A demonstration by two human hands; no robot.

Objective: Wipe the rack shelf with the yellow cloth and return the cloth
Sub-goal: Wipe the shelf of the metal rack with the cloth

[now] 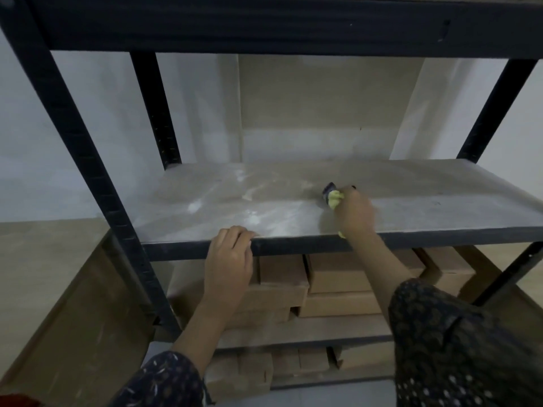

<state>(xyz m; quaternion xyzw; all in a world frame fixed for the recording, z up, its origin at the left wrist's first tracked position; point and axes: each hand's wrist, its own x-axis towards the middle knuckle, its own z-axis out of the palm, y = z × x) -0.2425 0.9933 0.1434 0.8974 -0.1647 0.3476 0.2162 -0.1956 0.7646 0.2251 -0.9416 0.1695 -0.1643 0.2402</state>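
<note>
Head view: my right grip rests on the rack shelf, fingers curled tight round the bunched yellow cloth. The cloth sticks out past my fingertips on the far left side, and a small corner of it shows under my wrist at the shelf's front edge. Just beyond the cloth, touching it, is a dark bit; I cannot tell what it is. My left grip is well to the left of the right one and nearer to me, its fingers hooked over the shelf's dark front lip, holding it. Pale streaks mark the shelf surface between my two grips. Below both grips, the next shelf down carries stacked cardboard boxes, all shut, contents hidden. Lower still, more boxes sit closed on the bottom shelf.
</note>
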